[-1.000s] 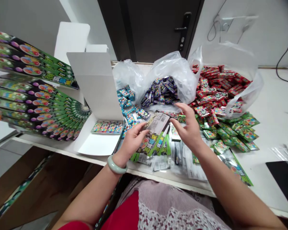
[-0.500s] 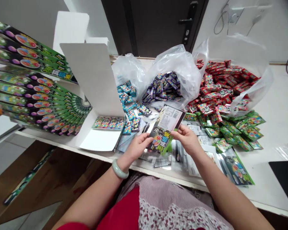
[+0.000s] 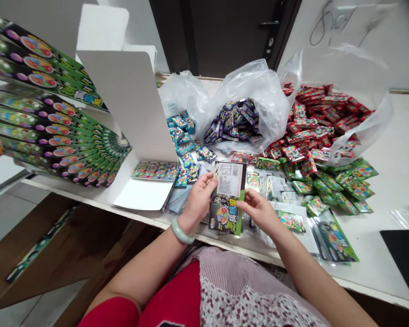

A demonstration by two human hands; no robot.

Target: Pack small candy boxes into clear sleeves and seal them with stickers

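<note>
A flat printed candy packet (image 3: 226, 209), black and green with a pale barcode label on its upper half, stands nearly upright above the front of the table. My left hand (image 3: 202, 197) is closed on its left edge, thumb on the front. At the right edge, my right hand (image 3: 259, 210) pinches it between thumb and fingers. Under and beside it lie more flat packets in clear film, one with a black and green print (image 3: 336, 240). A green candy sachet (image 3: 291, 221) rests on a pale sheet near my right wrist.
To the left stands an open white box (image 3: 141, 197) holding a row of small candy packs (image 3: 155, 170), beside fanned printed cards (image 3: 59, 120). Plastic bags spill blue (image 3: 182, 127), purple (image 3: 233, 120) and red packs (image 3: 313, 113). Green sachets (image 3: 330, 186) are heaped at right, near a black pad (image 3: 402, 254).
The candy packet has turned from a tilt to nearly upright and come slightly lower. My left hand has moved up along its edge. My right hand has shifted slightly lower. The view has shifted a little.
</note>
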